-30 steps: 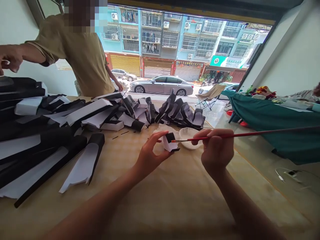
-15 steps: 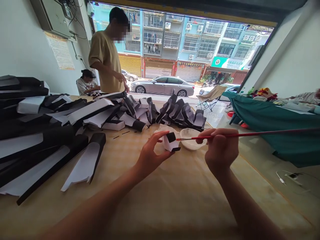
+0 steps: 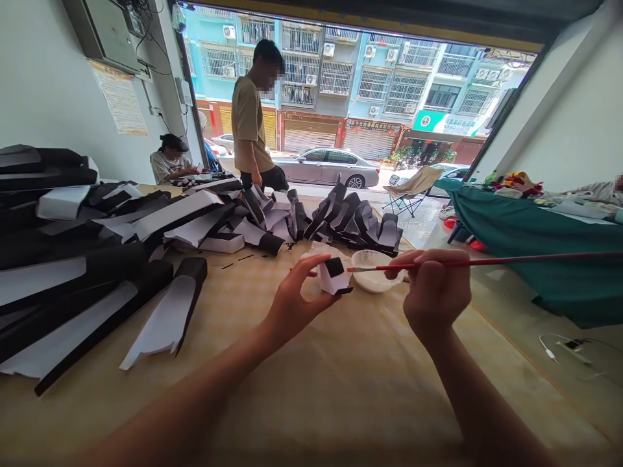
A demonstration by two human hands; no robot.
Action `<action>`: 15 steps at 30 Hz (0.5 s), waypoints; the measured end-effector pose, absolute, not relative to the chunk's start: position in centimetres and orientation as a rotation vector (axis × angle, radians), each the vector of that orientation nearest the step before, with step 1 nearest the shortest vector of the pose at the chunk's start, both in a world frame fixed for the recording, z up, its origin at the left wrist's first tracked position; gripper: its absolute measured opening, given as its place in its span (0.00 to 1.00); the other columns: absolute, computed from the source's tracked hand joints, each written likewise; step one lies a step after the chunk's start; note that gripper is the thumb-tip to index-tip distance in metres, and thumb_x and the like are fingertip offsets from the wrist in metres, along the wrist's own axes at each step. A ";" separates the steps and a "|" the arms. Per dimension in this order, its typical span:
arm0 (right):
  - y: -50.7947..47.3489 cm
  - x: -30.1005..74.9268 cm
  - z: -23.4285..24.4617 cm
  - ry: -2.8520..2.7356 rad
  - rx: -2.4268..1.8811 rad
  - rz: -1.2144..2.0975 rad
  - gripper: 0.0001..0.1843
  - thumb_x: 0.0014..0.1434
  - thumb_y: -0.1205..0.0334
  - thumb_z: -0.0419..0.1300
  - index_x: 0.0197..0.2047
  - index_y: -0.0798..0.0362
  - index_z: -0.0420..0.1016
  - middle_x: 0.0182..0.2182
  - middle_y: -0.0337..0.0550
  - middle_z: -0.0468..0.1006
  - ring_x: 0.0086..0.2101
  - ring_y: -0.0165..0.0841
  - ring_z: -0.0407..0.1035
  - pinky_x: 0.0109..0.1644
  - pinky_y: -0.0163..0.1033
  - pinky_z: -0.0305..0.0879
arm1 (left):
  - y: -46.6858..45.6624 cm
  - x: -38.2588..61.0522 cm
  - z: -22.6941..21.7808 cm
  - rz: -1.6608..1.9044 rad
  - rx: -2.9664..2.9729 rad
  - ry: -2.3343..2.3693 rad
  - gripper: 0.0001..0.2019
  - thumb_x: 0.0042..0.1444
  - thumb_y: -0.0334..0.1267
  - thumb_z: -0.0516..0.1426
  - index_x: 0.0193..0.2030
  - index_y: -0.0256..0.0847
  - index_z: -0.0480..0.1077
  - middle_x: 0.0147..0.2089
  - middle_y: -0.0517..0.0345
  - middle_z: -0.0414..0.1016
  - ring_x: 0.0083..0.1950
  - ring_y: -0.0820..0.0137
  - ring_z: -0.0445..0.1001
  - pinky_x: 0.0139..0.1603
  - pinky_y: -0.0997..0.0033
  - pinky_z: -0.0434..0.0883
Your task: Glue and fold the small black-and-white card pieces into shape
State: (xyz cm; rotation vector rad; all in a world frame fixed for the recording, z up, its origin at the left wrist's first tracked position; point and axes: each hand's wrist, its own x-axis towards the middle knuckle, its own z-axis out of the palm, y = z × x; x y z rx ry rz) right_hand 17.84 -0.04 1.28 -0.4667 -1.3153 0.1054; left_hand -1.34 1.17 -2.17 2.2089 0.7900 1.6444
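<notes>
My left hand point(image 3: 294, 299) pinches a small folded black-and-white paper piece point(image 3: 333, 277) above the table. My right hand point(image 3: 435, 292) is closed round a long thin red brush point(image 3: 487, 261), whose tip lies just right of the paper piece. A small white bowl point(image 3: 376, 271) sits on the table right behind the brush tip.
Piles of black-and-white folded pieces point(image 3: 97, 246) cover the left and far side of the tan table point(image 3: 341, 389). A person in a tan shirt point(image 3: 250, 123) stands beyond it; another person point(image 3: 168, 165) sits by the wall. A green-covered table point(image 3: 535, 233) stands at the right.
The person in the tan shirt has walked away from the table's far left toward the open front. My right hand and the brush tip have drawn slightly right, away from the paper piece.
</notes>
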 end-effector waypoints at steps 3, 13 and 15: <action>-0.2 17.7 1.3 -1.307 -0.417 0.154 0.09 0.63 0.56 0.53 0.33 0.51 0.62 0.22 0.35 0.73 0.19 0.29 0.69 0.24 0.37 0.65 | 1.1 -1.4 -2.1 1.648 2.223 0.787 0.27 0.49 0.36 0.63 0.57 0.46 0.63 0.54 0.49 0.71 0.54 0.63 0.71 0.48 0.63 0.75; -0.2 17.6 0.9 -1.414 -0.471 0.131 0.08 0.64 0.58 0.52 0.34 0.51 0.63 0.25 0.37 0.75 0.21 0.29 0.71 0.25 0.36 0.67 | 1.0 -1.3 -2.0 1.645 2.215 0.797 0.27 0.48 0.36 0.64 0.56 0.45 0.63 0.54 0.50 0.70 0.54 0.64 0.71 0.49 0.64 0.75; -0.1 17.8 1.1 -1.368 -0.465 0.113 0.09 0.63 0.57 0.53 0.33 0.51 0.64 0.24 0.37 0.75 0.20 0.29 0.70 0.23 0.36 0.66 | 1.1 -1.3 -2.2 1.644 2.203 0.798 0.28 0.48 0.36 0.64 0.57 0.45 0.63 0.54 0.50 0.70 0.54 0.64 0.70 0.49 0.64 0.75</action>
